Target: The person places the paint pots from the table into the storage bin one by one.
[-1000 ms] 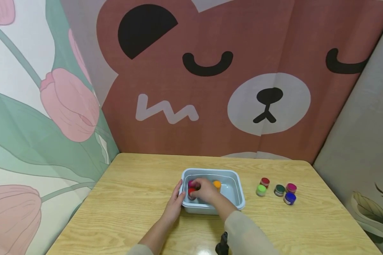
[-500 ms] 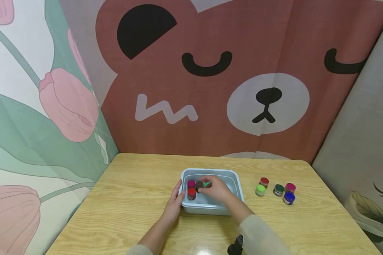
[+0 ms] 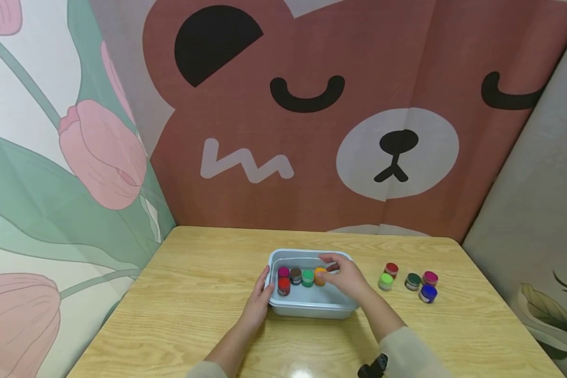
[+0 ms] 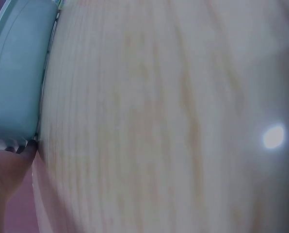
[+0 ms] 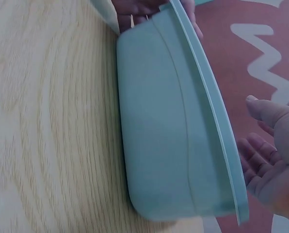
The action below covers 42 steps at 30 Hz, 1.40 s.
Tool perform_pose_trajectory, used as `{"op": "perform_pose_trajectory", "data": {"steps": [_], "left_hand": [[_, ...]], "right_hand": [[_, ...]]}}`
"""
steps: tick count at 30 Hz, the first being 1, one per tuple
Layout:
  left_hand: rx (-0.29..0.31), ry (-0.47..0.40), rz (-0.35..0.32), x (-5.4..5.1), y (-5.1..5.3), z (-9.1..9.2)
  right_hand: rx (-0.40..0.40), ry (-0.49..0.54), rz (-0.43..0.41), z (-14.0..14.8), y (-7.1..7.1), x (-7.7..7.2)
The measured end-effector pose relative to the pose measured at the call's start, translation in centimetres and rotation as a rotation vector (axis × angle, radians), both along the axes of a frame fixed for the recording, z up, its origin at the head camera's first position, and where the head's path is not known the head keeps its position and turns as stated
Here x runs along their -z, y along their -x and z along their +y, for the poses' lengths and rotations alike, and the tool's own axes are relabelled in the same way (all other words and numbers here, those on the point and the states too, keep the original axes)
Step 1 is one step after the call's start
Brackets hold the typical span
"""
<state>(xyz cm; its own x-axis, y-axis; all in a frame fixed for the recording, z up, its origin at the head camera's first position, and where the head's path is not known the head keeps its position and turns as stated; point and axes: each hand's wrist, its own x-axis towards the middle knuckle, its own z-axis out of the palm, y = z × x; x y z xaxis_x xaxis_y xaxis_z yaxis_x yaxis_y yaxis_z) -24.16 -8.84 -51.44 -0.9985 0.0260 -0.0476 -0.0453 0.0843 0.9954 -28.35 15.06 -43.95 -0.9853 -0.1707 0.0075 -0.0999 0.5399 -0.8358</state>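
Observation:
A pale blue plastic basin point(image 3: 312, 312) sits on the table. My left hand point(image 3: 257, 302) holds its left end, thumb over the rim and fingers along the outside wall. Inside stand small lidded jars: a magenta jar point(image 3: 283, 272), a red jar point(image 3: 284, 286), a brown jar point(image 3: 295, 276), a green jar point(image 3: 307, 278) and an orange jar point(image 3: 318, 275). Above the basin's right part is my right hand point(image 3: 345, 275), thumb by the orange jar and fingers spread apart. In the right wrist view, that right hand point(image 5: 278, 145) reaches over the rim, its fingers loosely bent.
On the table point(image 3: 193, 278), right of the basin, several more jars stand: a dark red jar point(image 3: 391, 270), a light green jar point(image 3: 385, 282), a dark green jar point(image 3: 412, 282), a pink jar point(image 3: 430, 278) and a blue jar point(image 3: 427, 294). Printed cloths hang behind and beside the table.
My right hand has moved rightward from the brown jar, past the green jar, to the orange one. The green jar, earlier tilted at my fingers, now stands upright. The left hand stays put.

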Motion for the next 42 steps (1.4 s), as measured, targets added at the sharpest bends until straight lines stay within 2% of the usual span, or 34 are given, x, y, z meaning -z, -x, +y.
{"op": "perform_pose_trajectory", "data": {"steps": [14, 20, 29, 39, 42], "left_hand": [[0.012, 0.004, -0.017, -0.3, 0.0, 0.1], [0.009, 0.011, 0.011, -0.2, 0.1, 0.0], [0.017, -0.002, 0.012, 0.1, 0.1, 0.0], [0.022, -0.001, 0.004, -0.1, -0.1, -0.1], [0.022, -0.006, -0.001, -0.1, -0.2, -0.1]], "right_hand": [[0.161, -0.011, 0.093, 6.5, -1.0, -0.1], [0.230, 0.016, 0.097, 9.5, -1.4, 0.3], [0.344, -0.001, 0.047, 14.1, -2.5, 1.6], [0.551, -0.051, 0.030, 18.3, -2.6, 3.8], [0.581, -0.055, 0.011, 18.9, -2.8, 4.3]]}}
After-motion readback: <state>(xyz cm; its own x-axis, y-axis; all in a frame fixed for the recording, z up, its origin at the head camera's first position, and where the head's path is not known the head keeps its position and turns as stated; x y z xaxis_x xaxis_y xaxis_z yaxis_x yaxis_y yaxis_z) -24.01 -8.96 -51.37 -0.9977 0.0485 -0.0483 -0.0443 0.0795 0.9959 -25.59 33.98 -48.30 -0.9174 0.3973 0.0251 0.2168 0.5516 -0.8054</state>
